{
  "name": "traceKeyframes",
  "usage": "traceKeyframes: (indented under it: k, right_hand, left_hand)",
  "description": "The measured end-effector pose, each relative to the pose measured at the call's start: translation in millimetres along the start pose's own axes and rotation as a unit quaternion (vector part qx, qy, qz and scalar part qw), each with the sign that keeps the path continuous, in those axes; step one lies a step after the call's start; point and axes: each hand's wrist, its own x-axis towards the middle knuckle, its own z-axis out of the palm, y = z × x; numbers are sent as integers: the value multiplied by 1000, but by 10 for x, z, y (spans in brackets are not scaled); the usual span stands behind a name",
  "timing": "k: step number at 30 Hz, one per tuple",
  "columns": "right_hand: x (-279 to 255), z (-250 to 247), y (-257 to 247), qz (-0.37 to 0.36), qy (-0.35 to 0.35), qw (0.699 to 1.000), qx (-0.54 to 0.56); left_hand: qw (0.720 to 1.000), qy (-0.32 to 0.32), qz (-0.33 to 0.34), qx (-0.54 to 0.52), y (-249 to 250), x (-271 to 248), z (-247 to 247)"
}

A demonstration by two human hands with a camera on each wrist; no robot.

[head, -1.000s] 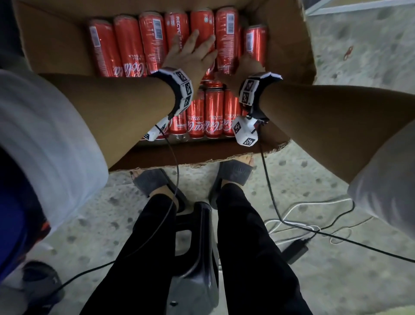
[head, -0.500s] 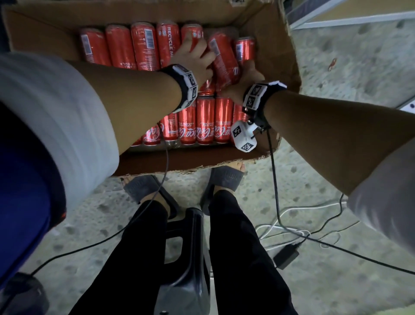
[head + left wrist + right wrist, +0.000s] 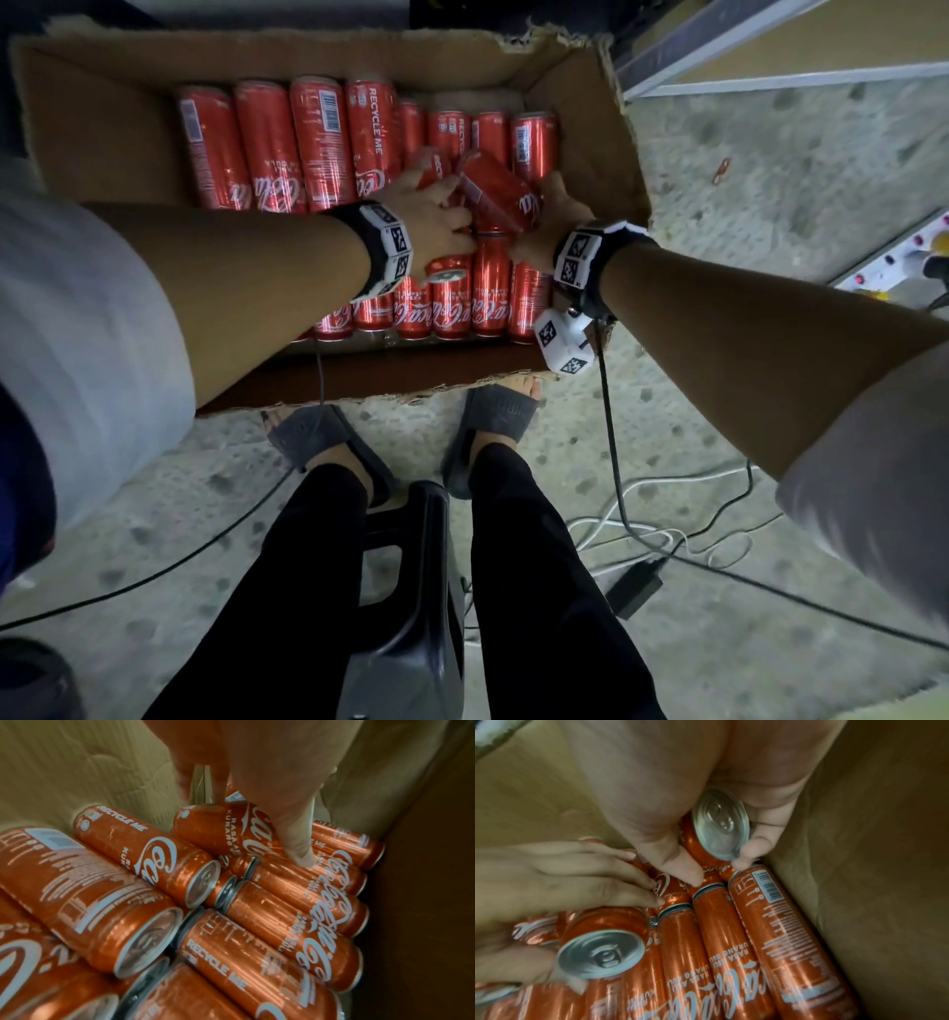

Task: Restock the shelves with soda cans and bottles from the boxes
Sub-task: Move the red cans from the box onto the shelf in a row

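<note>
The cardboard box [image 3: 575, 108] sits on the floor, its left wall cut off by a forearm. Inside lie red Coca-Cola cans [image 3: 318, 144], some reading "RECYCLE ME". Near the box's right wall, the right hand [image 3: 552, 221] curls around a tilted can [image 3: 495, 198]. The left hand [image 3: 431, 221] grips another can [image 3: 449, 270], partly hidden.

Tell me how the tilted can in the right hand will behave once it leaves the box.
The tilted can looks sealed, its tab flat in the right wrist view, so probably heavy for its size. Its glossy metal wall may be slippery in the right hand. Laid on its side like the other cans, it would likely roll.
</note>
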Motion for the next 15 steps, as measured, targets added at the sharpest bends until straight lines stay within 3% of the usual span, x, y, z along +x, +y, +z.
traceKeyframes:
  k: [3,6,8,10,15]
  right_hand:
    - [-179,3,66,-30,-7,999,41]
    - [-426,23,182,-41,-12,997,67]
    - [-638,26,303,-42,4,997,64]
    - [-885,29,430,-40,29,997,54]
    - [-1665,22,687,-36,90,985,145]
  left_hand:
    - [995,-9,0,-99,94,-118,-22]
    - [961,66,-61,-261,275,-320,-34]
    - [895,137,-118,-407,444,-512,-54]
    - [807,187,-180,-530,612,-763,-61]
    - [626,307,-264,-666,1051,-1639,-261]
